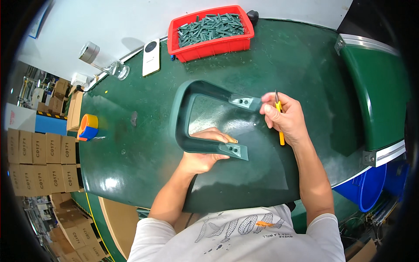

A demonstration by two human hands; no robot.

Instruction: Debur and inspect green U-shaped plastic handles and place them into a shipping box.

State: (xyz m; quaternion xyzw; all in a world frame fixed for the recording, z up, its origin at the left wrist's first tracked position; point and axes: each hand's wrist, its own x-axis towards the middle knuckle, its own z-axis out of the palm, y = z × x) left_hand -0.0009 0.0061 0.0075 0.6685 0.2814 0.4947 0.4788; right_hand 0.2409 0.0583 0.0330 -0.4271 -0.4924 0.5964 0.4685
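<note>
A dark green U-shaped plastic part (182, 111) is held above the table, its two ends pointing right. Each end has a pale recessed patch with small holes. Wrapped round the lower arm of the part is my left hand (200, 160), fingers behind it and thumb beneath. A yellow-handled knife-like tool (279, 120) with a slim dark tip stands nearly upright in my right hand (289, 114). The fingertips of that hand are at the upper end of the part; whether they touch it I cannot tell.
A red bin (209, 53) full of small green pieces stands at the back. Left of it are a white phone (151, 57) and a glass bottle (117, 70). Tape rolls (88, 126) sit at the table's left edge. A green conveyor (377, 83) borders the right, cartons (39, 148) the left.
</note>
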